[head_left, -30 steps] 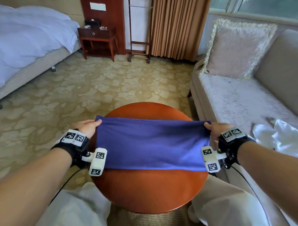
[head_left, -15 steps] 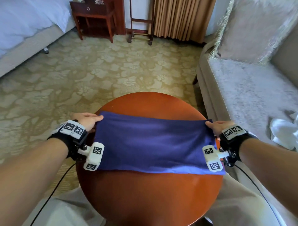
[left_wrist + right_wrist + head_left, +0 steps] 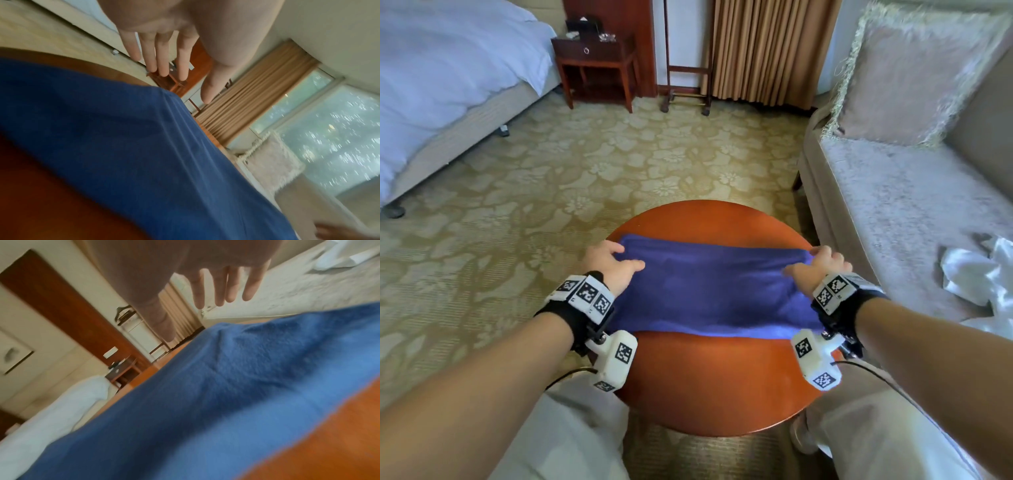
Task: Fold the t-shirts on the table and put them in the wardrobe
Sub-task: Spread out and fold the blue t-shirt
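Room: bed (image 3: 441,68) on my left, sofa (image 3: 914,212) on my right with a white garment (image 3: 986,281) crumpled on its seat (possibly another shirt waiting, I cannot tell).
Table: the round wooden table (image 3: 715,380) sits between my knees, its near half bare.
T-shirt: the blue t-shirt (image 3: 709,291) lies flat on the table's far half as a long folded band running left to right.
Change: half a second ago I pinched its two far corners; now the cloth is down and both hands have let go.
Left hand: my left hand (image 3: 609,263) hovers over the left end, fingers (image 3: 164,53) straight and spread, gripping nothing.
Right hand: my right hand (image 3: 822,265) is over the right end, fingers (image 3: 230,283) extended and loose, also holding nothing.
Meaning: this lengthwise fold looks finished; I judge the next move is bringing one end over the other, then carrying it to the wardrobe, which is not in view.
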A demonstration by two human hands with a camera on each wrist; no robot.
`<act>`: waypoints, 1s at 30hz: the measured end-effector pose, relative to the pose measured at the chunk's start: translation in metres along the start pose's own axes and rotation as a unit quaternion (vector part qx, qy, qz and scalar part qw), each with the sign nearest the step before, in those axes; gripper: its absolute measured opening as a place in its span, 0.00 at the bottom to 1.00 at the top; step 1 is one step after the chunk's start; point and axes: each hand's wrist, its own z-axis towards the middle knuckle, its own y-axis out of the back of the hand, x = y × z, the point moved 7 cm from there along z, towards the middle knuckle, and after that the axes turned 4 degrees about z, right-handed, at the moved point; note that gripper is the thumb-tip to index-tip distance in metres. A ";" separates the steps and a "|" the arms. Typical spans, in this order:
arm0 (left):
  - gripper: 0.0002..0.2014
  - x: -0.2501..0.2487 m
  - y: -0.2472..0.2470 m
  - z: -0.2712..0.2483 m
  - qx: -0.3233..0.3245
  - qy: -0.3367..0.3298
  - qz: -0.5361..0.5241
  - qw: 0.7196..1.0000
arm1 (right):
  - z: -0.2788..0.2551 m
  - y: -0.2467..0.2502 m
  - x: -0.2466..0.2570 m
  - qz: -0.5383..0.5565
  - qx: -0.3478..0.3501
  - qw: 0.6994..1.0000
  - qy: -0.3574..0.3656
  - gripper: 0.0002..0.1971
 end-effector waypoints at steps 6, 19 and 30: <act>0.39 -0.009 -0.058 -0.052 0.117 -0.104 0.228 0.961 | -0.055 -0.065 -0.011 -0.130 0.128 0.981 0.068 0.44; 0.58 0.022 -0.066 -0.050 0.263 -0.039 0.315 0.911 | -0.038 -0.073 -0.036 -0.205 0.147 0.965 0.069 0.52; 0.20 -0.008 -0.015 -0.044 0.132 -0.039 0.261 0.955 | -0.084 -0.073 0.040 -0.106 0.090 0.986 0.088 0.57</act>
